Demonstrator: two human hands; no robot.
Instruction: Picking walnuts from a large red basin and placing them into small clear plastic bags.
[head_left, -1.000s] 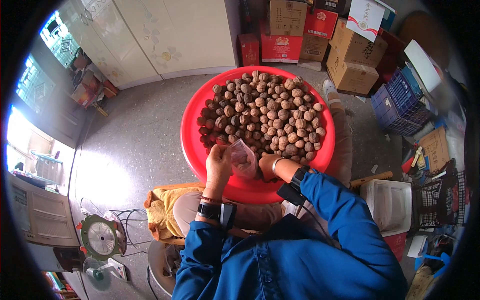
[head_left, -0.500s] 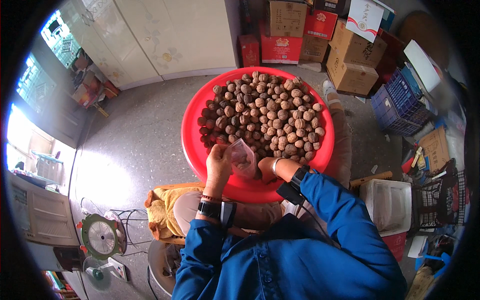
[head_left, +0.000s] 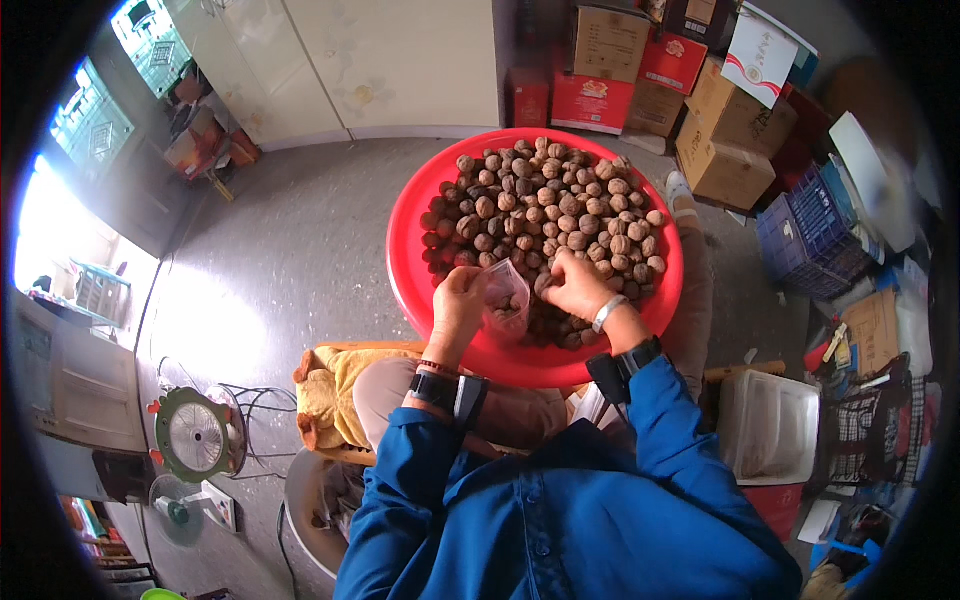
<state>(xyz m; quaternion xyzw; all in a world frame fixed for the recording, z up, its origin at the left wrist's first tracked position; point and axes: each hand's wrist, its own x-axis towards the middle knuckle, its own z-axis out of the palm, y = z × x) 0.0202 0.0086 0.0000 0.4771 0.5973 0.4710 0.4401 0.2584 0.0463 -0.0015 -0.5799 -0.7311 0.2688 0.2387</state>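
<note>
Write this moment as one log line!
left hand: pinching translucent plastic bag, partly filled | right hand: at round brown walnuts, grip unclear | walnuts: heaped in round red plastic basin

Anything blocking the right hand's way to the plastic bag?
Nothing visible: the gap between the right hand and the plastic bag, pinched by the left hand, is clear, with only walnuts in the red tub below it. Whether the right hand holds one is unclear.

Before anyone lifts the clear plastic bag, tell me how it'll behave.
The clear plastic bag will probably flop, being thin and see-through. Its weight likely sits low, since the brown pieces inside lie toward the bottom. Tipped over, it might spill, as its mouth looks open beside the left hand.
</note>
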